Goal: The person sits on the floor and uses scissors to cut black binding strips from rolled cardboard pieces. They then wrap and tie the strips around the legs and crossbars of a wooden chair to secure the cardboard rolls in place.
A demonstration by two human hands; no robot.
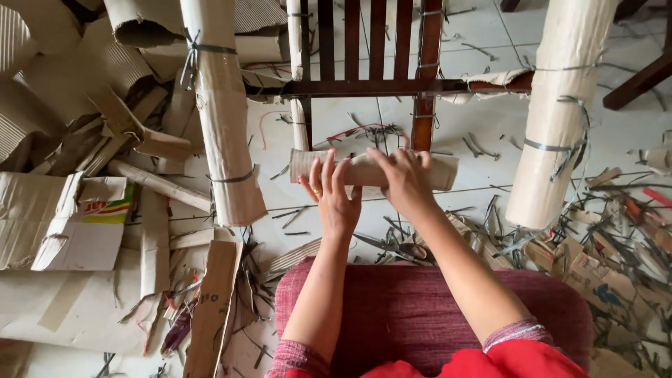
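- Both hands wrapped around a cardboard sleeve point(371, 170) on a dark wooden chair rail point(392, 87); left hand point(334, 196) grips its left part, right hand point(404, 178) its middle.
- Sleeve lies horizontal, between two cardboard-wrapped chair legs point(224, 119).
- Scissors point(395, 246) on the tiled floor point(483, 42), just beyond a maroon cushion point(420, 308).
- Cardboard scraps point(63, 224) piled left.

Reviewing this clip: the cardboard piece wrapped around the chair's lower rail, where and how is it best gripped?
Judging by its pose, the cardboard wrap lies crosswise as a rounded tube. Best grip: from above at mid-length, palms curled over the top, as the left hand and right hand do, clear of the loose open ends.
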